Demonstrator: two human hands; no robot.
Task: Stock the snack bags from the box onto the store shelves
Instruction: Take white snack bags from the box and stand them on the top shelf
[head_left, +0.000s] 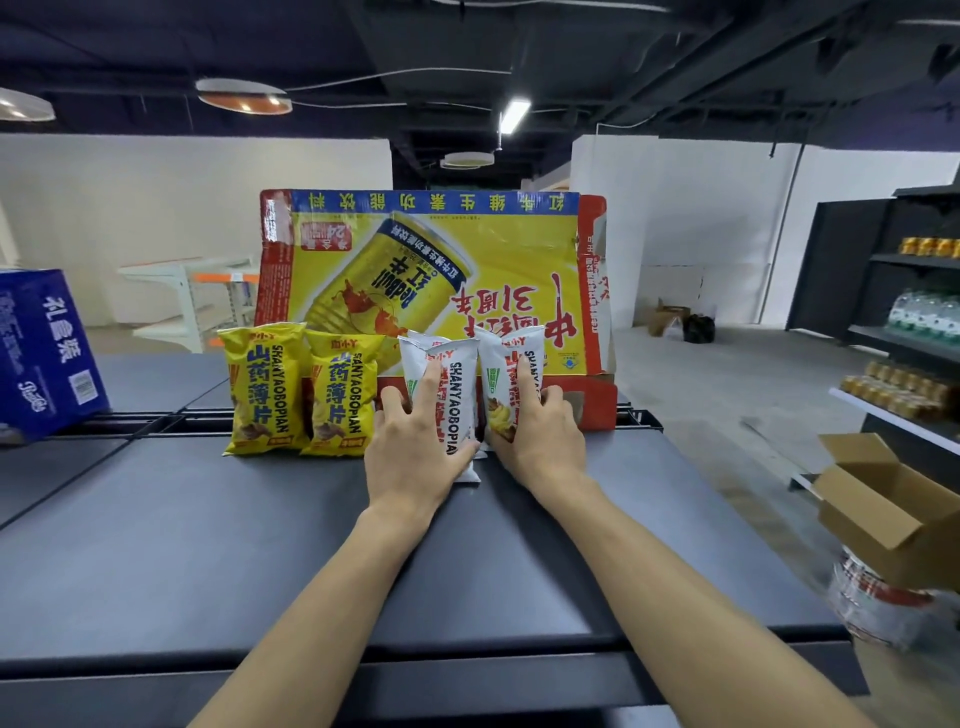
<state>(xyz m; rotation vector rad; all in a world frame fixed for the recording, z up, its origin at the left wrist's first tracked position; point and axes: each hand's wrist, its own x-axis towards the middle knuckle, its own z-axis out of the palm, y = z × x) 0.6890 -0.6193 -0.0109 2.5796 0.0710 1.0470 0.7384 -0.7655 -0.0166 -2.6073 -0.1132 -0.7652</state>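
Two white snack bags stand upright on the dark shelf top, leaning against a big yellow and red carton. My left hand grips the left white bag, index finger stretched up its front. My right hand grips the right white bag the same way. Two yellow snack bags stand side by side just left of the white ones. An open brown cardboard box sits at the lower right, its inside hidden.
A blue carton stands on the shelf top at far left. Dark store shelves with bottles and cans line the right side. Shrink-wrapped cans lie under the brown box. Open grey floor stretches behind on the right.
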